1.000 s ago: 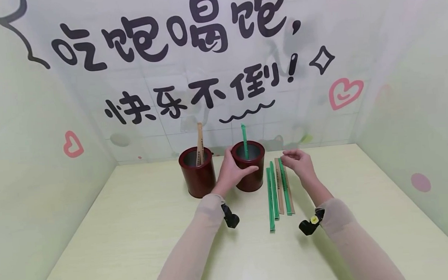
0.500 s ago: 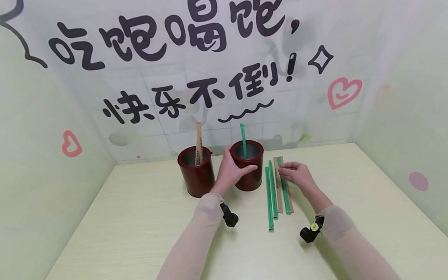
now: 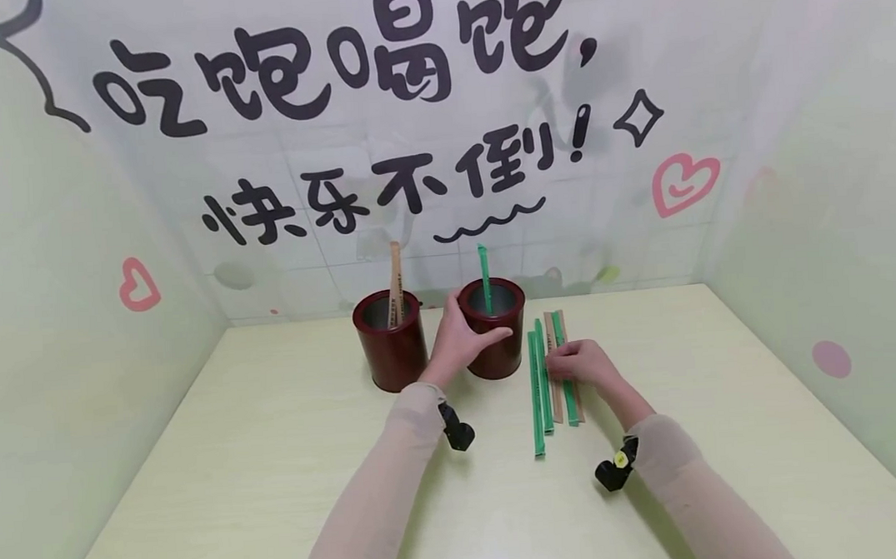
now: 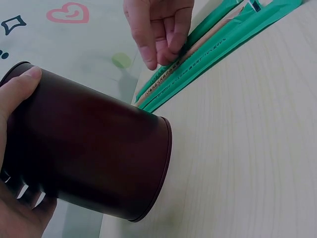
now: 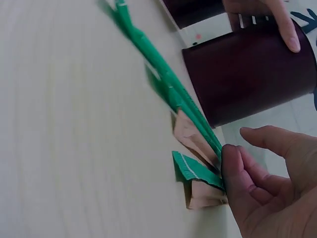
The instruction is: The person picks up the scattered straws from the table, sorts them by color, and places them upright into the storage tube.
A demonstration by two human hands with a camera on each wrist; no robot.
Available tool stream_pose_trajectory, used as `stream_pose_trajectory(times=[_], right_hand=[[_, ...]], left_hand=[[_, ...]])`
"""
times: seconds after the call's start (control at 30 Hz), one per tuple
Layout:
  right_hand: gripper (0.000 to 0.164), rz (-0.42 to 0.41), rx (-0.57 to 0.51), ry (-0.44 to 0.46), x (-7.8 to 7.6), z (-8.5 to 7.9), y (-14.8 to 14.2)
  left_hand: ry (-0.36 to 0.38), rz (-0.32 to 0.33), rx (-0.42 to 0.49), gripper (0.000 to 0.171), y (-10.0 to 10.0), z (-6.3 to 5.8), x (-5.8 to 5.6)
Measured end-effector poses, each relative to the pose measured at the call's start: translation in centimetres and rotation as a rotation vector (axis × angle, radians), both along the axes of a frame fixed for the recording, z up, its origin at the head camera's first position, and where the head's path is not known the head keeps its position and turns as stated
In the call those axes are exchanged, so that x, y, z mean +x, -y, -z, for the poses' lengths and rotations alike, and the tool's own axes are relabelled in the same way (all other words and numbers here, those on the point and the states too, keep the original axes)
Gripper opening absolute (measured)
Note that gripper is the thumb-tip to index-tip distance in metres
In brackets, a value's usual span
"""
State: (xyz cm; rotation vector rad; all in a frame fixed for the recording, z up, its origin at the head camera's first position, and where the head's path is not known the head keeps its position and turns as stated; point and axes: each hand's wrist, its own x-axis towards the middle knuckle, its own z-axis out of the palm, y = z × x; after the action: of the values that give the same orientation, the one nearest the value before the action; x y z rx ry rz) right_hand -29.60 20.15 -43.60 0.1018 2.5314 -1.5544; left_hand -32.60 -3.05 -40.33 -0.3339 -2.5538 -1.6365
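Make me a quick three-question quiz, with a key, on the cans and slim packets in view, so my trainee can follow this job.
1. Multiple choice: What colour is the slim packet sticking up from the dark red can that the left hand holds?
A) brown
B) green
C) white
2. True or false: What sticks up from the other can is brown.
3. Count: The right hand is at a row of packets lying on the table. How many of the green packets are in that row?

Key: 1. B; 2. True; 3. Three.
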Motion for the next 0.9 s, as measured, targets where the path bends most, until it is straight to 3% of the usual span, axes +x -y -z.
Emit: stream_pose_trajectory(times=[0.23,0.4,0.9], right_hand=[[0.018,-0.03,0.3,-0.055,0.0,-0.6,1.0],[0.032,-0.062,0.42,-0.076,-0.1,-1.1,1.8],[0.027,-0.052,0.52,-0.083,0.0,-1.3,2.5]], left_hand=[[0.008,-0.006,-0.015,0.099,-0.1,0.0,0.0],[0.004,-0.004,-0.017,0.099,-0.1,-0.1,0.1],[-0.003,0.002,-0.002,0.1,0.1,-0.1,0.1]])
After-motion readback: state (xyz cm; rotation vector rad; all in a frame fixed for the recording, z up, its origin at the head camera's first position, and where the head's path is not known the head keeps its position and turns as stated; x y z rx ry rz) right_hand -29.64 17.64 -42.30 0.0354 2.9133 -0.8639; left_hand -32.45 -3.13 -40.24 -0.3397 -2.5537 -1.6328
